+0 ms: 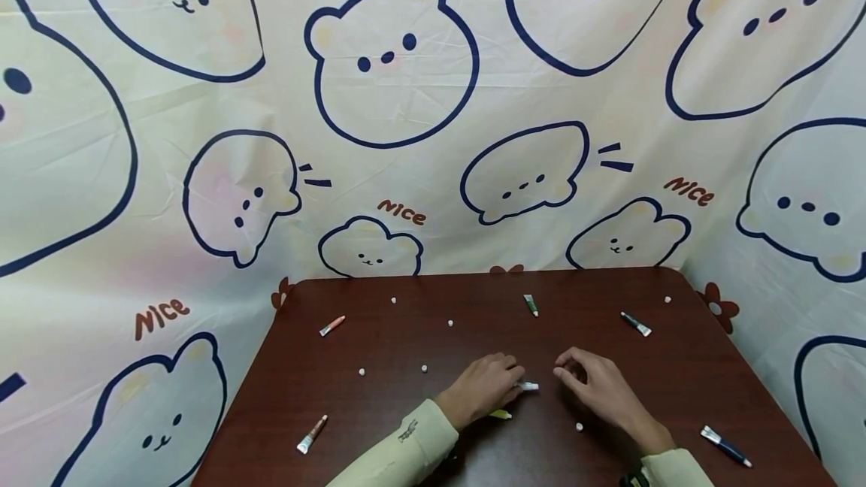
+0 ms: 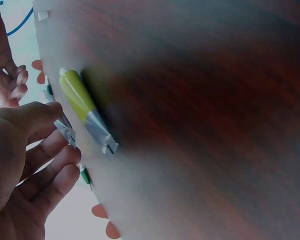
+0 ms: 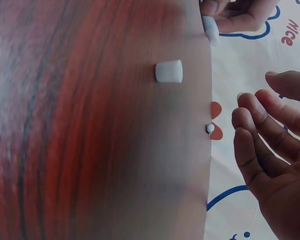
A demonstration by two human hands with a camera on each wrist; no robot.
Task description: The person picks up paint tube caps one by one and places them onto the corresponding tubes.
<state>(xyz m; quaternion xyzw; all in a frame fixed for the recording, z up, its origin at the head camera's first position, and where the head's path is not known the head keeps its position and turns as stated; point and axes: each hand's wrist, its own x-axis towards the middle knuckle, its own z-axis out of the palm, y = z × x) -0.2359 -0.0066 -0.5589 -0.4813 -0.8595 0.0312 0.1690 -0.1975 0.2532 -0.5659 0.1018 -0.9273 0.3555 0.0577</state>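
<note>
My left hand [image 1: 482, 391] pinches a small white paint tube [image 1: 530, 386] between thumb and fingers, over the middle of the table. Its crimped silver end [image 2: 66, 134] shows in the left wrist view, near the thumb. A yellow-green paint tube [image 2: 79, 97] with a silver end lies on the table beside that hand, partly covered by it in the head view. Across from it my right hand [image 1: 602, 388] is raised with nothing in it, fingers loosely bent and thumb apart. A small white cap [image 3: 169, 71] stands on the table close to the right hand.
On the brown table [image 1: 473, 461] lie a brown tube [image 1: 312, 434], an orange tube [image 1: 332, 325], a green tube [image 1: 531, 305], a dark green tube [image 1: 636, 324] and a dark blue tube [image 1: 726, 446]. Several white caps [image 1: 424, 369] are scattered about. A printed cloth [image 1: 433, 179] hangs behind.
</note>
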